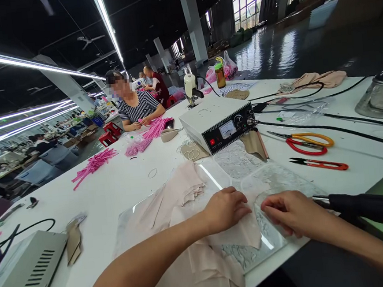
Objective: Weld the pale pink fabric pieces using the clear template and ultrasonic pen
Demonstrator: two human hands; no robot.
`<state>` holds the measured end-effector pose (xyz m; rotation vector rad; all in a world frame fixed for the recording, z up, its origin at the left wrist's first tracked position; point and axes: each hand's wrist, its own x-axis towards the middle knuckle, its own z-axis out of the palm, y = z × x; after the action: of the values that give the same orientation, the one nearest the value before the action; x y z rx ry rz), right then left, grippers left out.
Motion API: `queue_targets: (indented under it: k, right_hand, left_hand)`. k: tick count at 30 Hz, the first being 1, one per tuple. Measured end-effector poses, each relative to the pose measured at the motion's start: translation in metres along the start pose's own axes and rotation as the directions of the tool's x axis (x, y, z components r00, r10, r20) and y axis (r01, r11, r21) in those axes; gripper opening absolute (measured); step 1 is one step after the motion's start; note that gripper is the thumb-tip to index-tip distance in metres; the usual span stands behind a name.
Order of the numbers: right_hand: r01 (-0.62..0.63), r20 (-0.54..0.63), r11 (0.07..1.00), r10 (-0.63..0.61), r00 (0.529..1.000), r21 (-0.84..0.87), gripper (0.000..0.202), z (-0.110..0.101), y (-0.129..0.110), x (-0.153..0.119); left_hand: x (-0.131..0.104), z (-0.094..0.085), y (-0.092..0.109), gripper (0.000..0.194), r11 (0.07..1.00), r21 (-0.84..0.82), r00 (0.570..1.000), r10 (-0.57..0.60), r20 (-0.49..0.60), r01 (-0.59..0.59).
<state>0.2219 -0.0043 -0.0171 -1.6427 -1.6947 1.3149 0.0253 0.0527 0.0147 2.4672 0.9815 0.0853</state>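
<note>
My left hand (228, 209) lies bent over a pale pink fabric piece (248, 232), its fingertips curled down at the cloth near the piece's right part. To its right, my right hand (288, 213) has its fingers drawn together just above the clear plate (277, 238); whatever may be between them is hidden. Under the fabric is this clear, patterned plate. More pale pink layers (181, 184) are stacked left of and behind my left hand, and others (218, 269) hang toward the front edge.
A control box (219, 119) stands behind the plate. Red-and-yellow-handled scissors (307, 143) and orange snips (322, 163) lie at right. A black-handled tool (365, 207) is beside my right forearm. Across the table, a person (135, 103) handles pink strips (157, 127).
</note>
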Motion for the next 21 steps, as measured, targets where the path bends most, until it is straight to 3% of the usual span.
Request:
queue_targets:
  k: [3,8,13,21]
  right_hand:
    - [-0.096,0.048,0.986,0.09,0.995,0.136,0.029,0.011,0.0,-0.001]
    - [-0.2,0.101,0.934,0.178,0.979,0.296,0.021,0.014,0.0,0.001]
    - [-0.235,0.089,0.903,0.217,0.972,0.36,0.014,0.015,-0.005,0.001]
    - [-0.275,0.081,0.873,0.265,0.961,0.403,0.01,0.015,-0.007,0.002]
  left_hand:
    - [0.01,0.005,0.005,0.016,0.996,-0.057,0.997,-0.065,0.033,0.067]
    - [0.009,0.013,0.003,0.006,0.984,-0.164,0.997,-0.075,-0.03,0.069]
    - [0.01,0.014,0.003,0.008,0.975,-0.18,0.99,-0.138,-0.041,0.129]
    - [0.009,0.017,0.005,0.011,0.983,-0.13,0.99,-0.135,-0.037,0.129]
